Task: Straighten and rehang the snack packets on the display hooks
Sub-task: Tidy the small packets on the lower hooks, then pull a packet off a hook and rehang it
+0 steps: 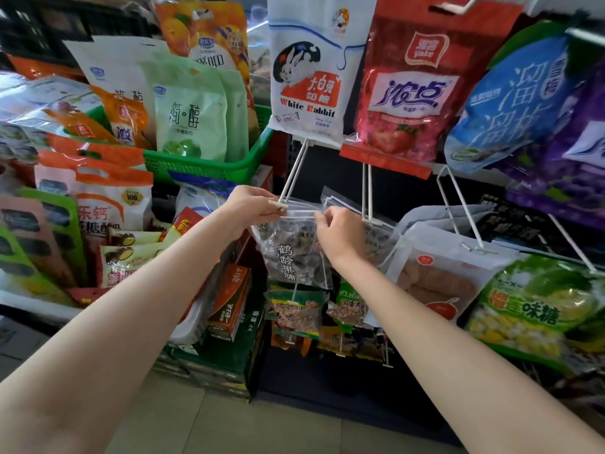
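Green basket point(209, 165) of snack packets point(191, 122)

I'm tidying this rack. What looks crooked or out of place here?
The blue packet at upper right hangs tilted. The clear packet, pinched by the left hand and right hand, sits at the hook tip.

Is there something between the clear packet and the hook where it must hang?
Nothing visible. Both hands, left hand and right hand, hold the clear packet right at the white hook tip.
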The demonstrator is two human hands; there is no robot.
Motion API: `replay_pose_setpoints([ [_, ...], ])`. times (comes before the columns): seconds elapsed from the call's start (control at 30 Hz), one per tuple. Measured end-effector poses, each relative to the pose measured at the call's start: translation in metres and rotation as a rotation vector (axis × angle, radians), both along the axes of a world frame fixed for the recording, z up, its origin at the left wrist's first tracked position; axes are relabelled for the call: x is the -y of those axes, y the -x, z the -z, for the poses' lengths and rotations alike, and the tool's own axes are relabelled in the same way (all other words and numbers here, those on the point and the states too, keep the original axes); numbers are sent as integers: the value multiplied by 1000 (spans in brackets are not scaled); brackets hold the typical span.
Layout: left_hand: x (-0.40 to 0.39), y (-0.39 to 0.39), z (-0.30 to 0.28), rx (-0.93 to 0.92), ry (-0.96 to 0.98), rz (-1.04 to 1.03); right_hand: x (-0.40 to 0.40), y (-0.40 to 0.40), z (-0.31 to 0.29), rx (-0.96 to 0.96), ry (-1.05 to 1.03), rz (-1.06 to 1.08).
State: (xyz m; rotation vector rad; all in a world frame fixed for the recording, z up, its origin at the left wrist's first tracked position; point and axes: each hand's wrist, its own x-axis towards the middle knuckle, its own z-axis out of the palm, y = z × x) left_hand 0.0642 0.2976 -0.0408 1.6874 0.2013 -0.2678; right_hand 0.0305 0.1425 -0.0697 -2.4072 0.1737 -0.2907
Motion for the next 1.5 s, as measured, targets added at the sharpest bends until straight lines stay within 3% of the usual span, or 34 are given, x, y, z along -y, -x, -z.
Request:
replay_pose_setpoints([
  [0.07,6,-1,8,91,-57,-70,3,-2,0,-86,-72,16],
  [0.17,15,23,28,374,-305,-254,12,4,-1,-201,-93,-10],
  [0.27,33,65,50,528,-333,-315,23,17,10,-351,-104,-41],
  [0.53,86,100,78,609,-569,66,91,46,25,-506,-256,-66],
  [0.73,170,114,54,792,-536,391,183,88,17,-462,-552,89],
  [1.13,414,152,50,845,-579,654,449,168,23,-210,-684,523],
  [1.3,493,170,52,851,-722,729,540,169,18,-169,-593,419],
  [1.5,507,174,57,673,-905,686,550,157,16,-280,-474,234],
])
